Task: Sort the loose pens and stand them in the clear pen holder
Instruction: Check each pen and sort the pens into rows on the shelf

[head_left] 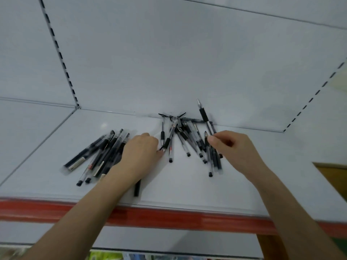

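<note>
**Light, slick pens: take them at the rubber grip**

Nearest me runs the red edge (169, 218) of the shelf (187, 184). One stray pen (137, 187) pokes out from under my left wrist. My left hand (139, 151) lies palm down across the right end of the left pile (97, 154), fingers bent over. I cannot tell whether they clamp a pen or only rest there.

My right hand (232, 147) pinches the tilted pen (204, 117) between thumb and fingers, low on the barrel, its tip pointing up and away. More pens lie just left of that hand.

Farther off, the middle pile (180, 136) fans out against the back wall (169, 62).

I judge these pens light, stiff and smooth-barrelled, likely to roll or slip. The black rubber grip looks the surest hold, one or a few at a time.

The holder is not in view.
</note>
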Motion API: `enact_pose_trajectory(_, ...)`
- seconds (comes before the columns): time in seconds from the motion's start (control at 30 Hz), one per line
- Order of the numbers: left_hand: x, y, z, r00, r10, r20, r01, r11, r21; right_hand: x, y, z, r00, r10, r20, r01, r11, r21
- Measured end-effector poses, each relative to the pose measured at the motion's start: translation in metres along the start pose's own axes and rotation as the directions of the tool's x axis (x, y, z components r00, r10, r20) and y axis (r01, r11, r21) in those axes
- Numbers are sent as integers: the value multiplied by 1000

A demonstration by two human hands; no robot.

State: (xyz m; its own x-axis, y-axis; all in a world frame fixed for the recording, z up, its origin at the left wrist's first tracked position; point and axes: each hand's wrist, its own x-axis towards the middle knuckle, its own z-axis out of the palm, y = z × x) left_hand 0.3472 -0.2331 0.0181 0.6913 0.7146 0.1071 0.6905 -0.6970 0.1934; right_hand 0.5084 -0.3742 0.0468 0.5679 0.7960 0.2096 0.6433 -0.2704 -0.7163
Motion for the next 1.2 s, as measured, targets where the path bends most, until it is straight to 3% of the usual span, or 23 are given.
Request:
enact_pose_trajectory(0.1,-2,-2,-3,1000,6,-8,-6,998,-57,-4,2,-3,998,-58,2,58,997,-56)
enact_pose_trajectory(0.17,-8,-5,-8,998,-4,-63,-14,961,-276,-7,1,-6,995,-102,15,102,995,8)
enact_pose_trajectory(0.27,-20,-7,-21,992,-27,-124,-65,730,-680,-13,0,-10,974,-220,60,224,973,-53)
enact_pose_trajectory(0.33,-27,-9,-27,988,-43,-148,-92,607,-789,-13,0,-10,953,-291,90,301,943,-139)
enact_pose_trajectory(0.43,-33,-12,-31,983,-53,-173,-112,577,-809,-10,1,-7,926,-358,117,376,903,-210)
enact_pose_trajectory(0.7,-39,-16,-32,979,-10,-204,-155,615,-773,-10,-5,1,898,-402,180,431,887,-168)
enact_pose_trajectory(0.93,-41,-12,-33,988,46,-150,-149,575,-805,-14,-6,2,880,-417,226,457,873,-170)
enact_pose_trajectory(1.03,-42,-8,-35,990,34,-136,-137,453,-881,-18,-9,5,883,-405,237,441,889,-124)
enact_pose_trajectory(1.2,-38,0,-27,977,-193,-89,-82,43,-996,-34,-23,16,914,-286,286,271,958,93)
